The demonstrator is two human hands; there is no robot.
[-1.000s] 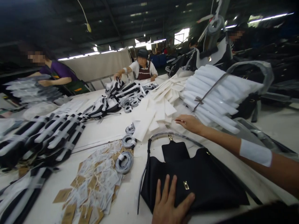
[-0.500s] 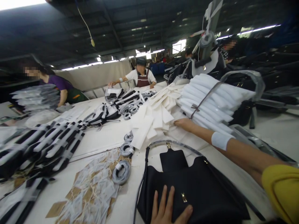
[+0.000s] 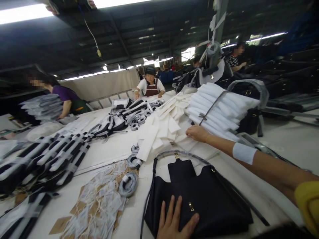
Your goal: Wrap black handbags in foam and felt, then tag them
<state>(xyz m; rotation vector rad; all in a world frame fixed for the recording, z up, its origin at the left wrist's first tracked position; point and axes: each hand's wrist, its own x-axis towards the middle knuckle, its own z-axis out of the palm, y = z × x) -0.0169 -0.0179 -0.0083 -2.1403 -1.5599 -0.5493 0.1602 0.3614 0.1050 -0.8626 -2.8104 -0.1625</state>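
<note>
A black handbag lies in front of me, its flap raised toward the far side and its handle wrapped in clear film. My left hand rests flat on the bag's front, fingers spread, just left of the gold clasp. My right hand is stretched out past the bag to the right edge of a heap of loose white sheets. Its fingers are curled together there; what they pinch, if anything, is hidden. Beside that hand, a bundle of white padded wraps is tied with a dark ribbon.
Tags in clear bags are spread left of the handbag, with coiled wrapped straps alongside. Wrapped black straps lie farther left. One co-worker stands across the table, another at the left behind stacked grey packets.
My right hand's fingers have curled in at the sheets' edge. My left hand stays on the bag. The co-worker opposite has drawn an outstretched arm in. The view has shifted slightly.
</note>
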